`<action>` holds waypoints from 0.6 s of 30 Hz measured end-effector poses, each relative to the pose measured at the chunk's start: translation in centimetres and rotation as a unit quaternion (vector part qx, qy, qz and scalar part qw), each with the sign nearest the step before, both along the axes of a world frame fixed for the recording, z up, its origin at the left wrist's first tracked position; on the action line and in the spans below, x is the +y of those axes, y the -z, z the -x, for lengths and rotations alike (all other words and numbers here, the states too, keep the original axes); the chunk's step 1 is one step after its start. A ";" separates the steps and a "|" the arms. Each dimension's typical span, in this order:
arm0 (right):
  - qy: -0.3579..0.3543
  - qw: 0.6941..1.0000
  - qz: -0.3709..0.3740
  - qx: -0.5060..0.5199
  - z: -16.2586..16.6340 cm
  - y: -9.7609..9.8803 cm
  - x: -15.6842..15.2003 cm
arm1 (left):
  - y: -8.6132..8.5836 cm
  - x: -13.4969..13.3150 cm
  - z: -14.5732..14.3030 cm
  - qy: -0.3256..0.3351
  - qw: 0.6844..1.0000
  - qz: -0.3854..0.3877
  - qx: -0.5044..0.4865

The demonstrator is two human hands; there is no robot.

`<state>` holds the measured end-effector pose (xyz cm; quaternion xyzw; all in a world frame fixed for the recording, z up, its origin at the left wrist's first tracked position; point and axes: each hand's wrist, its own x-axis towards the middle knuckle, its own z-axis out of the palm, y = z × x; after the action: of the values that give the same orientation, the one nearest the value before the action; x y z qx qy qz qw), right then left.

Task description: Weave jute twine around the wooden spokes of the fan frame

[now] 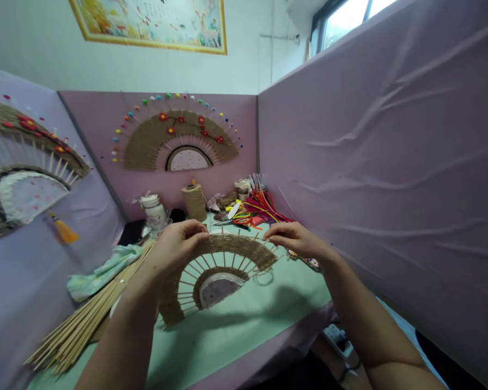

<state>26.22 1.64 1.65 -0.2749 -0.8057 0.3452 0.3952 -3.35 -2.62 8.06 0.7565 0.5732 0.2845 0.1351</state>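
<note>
A half-round woven fan [236, 245] of brown twine on thin wooden sticks is held up over the table. Its inner half-circle [222, 288] is pale with small reddish spots and a lace edge. My left hand [183, 239] is closed on the fan's upper rim, thumb toward me. At the rim's right part, among the bare stick ends, my right hand [291, 238] pinches with thumb and fingers; a thin strand of twine seems to be at its fingertips. A loose loop of twine [264, 277] hangs below the fan's right end.
Long thin sticks [93, 314] lie in a bundle at left, beside a green cloth [101, 271]. Behind stand a white bottle [152, 208] and a twine spool [194, 202]. Red pipe cleaners [264, 206] and tools crowd the back. Finished fans [146, 143] hang on the partitions [370, 162].
</note>
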 end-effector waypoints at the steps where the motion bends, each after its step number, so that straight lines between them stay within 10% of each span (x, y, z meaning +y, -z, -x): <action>1: 0.006 1.000 -0.017 -0.012 -0.1 -0.1 -0.1 | 0.0 -0.1 0.0 -0.006 1.000 -0.001 0.004; 10: 0.090 0.974 -0.203 -0.045 0.1 -0.1 -1.4 | 0.6 -0.4 -0.1 -0.037 0.999 -0.016 0.005; 18: 0.001 0.998 -0.064 0.010 -0.7 0.6 -0.5 | 1.3 -0.5 0.7 -0.012 0.997 0.038 -0.071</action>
<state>26.93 1.15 1.09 -0.2463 -0.8221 0.2951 0.4200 -4.02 -3.12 6.75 0.7219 0.5816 0.3169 0.2005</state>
